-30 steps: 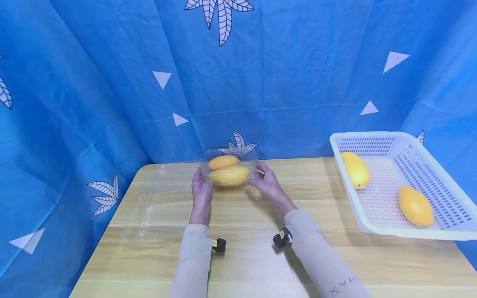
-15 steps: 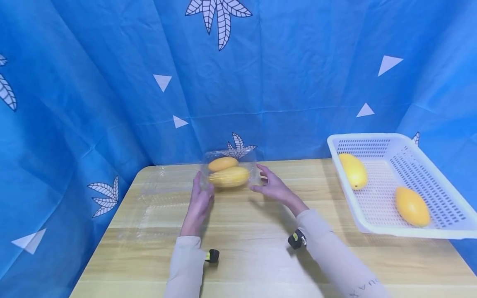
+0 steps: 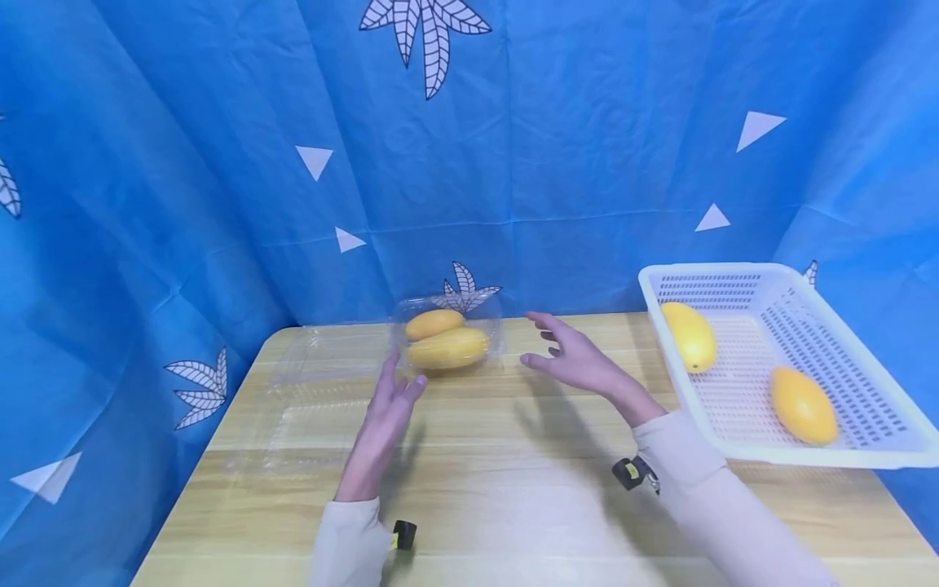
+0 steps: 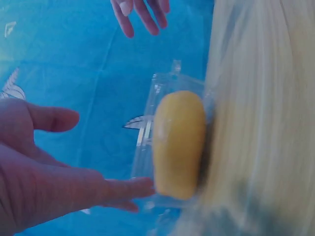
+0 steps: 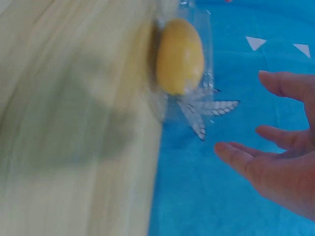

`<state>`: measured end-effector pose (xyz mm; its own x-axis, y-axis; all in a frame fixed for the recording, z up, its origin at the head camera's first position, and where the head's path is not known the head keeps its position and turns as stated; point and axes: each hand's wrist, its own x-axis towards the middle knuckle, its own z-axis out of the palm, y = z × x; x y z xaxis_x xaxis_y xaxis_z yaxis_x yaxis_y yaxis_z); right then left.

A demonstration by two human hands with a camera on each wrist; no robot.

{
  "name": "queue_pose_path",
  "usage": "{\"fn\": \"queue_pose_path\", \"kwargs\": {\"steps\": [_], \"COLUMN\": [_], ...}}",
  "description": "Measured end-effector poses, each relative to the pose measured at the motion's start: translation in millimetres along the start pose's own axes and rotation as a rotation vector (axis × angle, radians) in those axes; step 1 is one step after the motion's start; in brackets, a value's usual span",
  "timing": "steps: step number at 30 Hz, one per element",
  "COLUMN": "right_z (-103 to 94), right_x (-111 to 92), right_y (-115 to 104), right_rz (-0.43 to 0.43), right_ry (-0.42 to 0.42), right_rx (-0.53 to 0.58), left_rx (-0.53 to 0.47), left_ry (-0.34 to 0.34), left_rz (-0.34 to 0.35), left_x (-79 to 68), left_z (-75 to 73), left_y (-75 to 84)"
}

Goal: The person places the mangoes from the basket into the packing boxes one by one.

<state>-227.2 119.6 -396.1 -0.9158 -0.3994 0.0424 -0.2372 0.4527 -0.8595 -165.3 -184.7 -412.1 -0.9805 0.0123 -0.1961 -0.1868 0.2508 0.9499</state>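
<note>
A clear plastic box [image 3: 496, 326] stands at the table's back edge. Inside it lie two yellow mangoes, a front mango [image 3: 449, 349] and a smaller back mango [image 3: 434, 324]. My left hand [image 3: 385, 414], thumb spread from relaxed fingers, holds nothing near the box's left front corner. In the left wrist view, a fingertip [image 4: 143, 187] overlaps the box's near end. To the right of the box, my right hand [image 3: 583, 359] hangs over the table, fingers spread and holding nothing. The right wrist view shows a gap between that hand and the box.
More clear plastic containers [image 3: 315, 420] lie on the table's left side. A white perforated basket [image 3: 678, 390] stands at the right, holding one mango [image 3: 689, 337] along its left wall and another mango [image 3: 803, 405] near its front. A blue curtain [image 3: 587, 163] hangs behind the table.
Both hands have let go of the box and drawn away from it, the right hand to the right, the left hand back toward the person. The box with the mangoes stays in place.
</note>
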Motion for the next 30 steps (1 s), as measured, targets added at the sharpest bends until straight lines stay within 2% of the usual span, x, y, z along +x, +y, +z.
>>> {"fn": "queue_pose_path", "kwargs": {"steps": [4,7,11,18,23,30], "right_z": [-16.4,-29.1,-44.0,-63.2,-76.5,-88.5], "right_x": [-5,-10,-18,-28,-38,-48], "right_y": [-5,-5,-4,3,8,16], "right_rz": [-0.042,-0.049,-0.041,-0.039,-0.035,-0.032], "right_ry": [0.002,-0.001,0.007,0.003,0.023,0.028], "right_rx": [-0.082,-0.136,-0.203,-0.248,-0.274,-0.303], "left_rx": [0.193,0.329,0.416,0.529,0.614,0.728], "left_ry": [-0.051,-0.047,-0.025,0.000,0.037,0.116], "left_rz": [0.074,0.138,0.198,0.261,0.265,0.187], "left_x": [-15.9,-22.7,-24.2,-28.0,-30.6,-31.0], "left_z": [-14.1,-27.1,-44.8,-75.1,-95.8,-129.1], "left_y": [6.0,8.6,6.4,-8.8,-21.3,-41.5]}}
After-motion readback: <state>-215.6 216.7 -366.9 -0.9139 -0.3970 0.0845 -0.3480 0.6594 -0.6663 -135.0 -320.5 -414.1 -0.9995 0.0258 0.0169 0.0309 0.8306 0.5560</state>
